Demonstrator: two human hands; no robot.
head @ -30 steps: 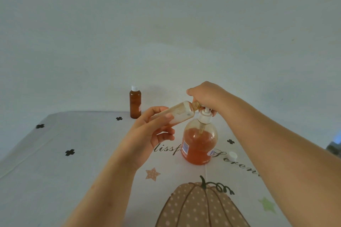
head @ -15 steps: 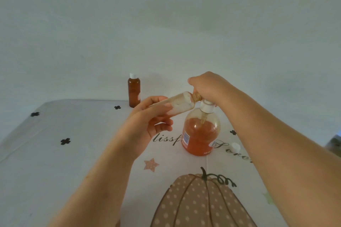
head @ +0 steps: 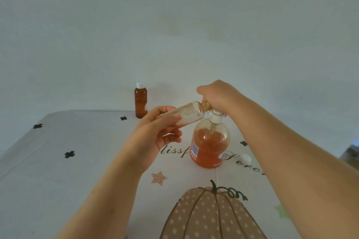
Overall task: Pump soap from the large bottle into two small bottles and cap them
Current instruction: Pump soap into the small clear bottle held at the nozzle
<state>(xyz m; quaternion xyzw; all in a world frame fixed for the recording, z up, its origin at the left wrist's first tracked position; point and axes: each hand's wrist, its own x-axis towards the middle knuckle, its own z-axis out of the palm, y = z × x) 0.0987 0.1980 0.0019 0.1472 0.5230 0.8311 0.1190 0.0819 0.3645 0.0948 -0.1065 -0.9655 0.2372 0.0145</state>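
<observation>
The large clear bottle [head: 209, 145], about two thirds full of orange soap, stands upright on the table with a white pump collar. My right hand [head: 217, 95] is closed over its pump head, which is hidden under the fingers. My left hand [head: 155, 134] holds a small bottle [head: 186, 114] tilted nearly flat, its open amber neck against the pump's spout. A second small amber bottle [head: 140, 102] with a white cap stands at the table's far edge. A loose white cap [head: 245, 158] lies to the right of the large bottle.
The table [head: 58, 180] wears a pale cloth printed with a dotted pumpkin [head: 209, 215], stars, black clover marks and script lettering. A plain wall rises right behind the far edge. A dark object [head: 352, 151] shows at the right border.
The pump head has gone down under my right hand, so its stem is shorter. My left hand keeps the small bottle at the spout. The view has tilted up slightly.
</observation>
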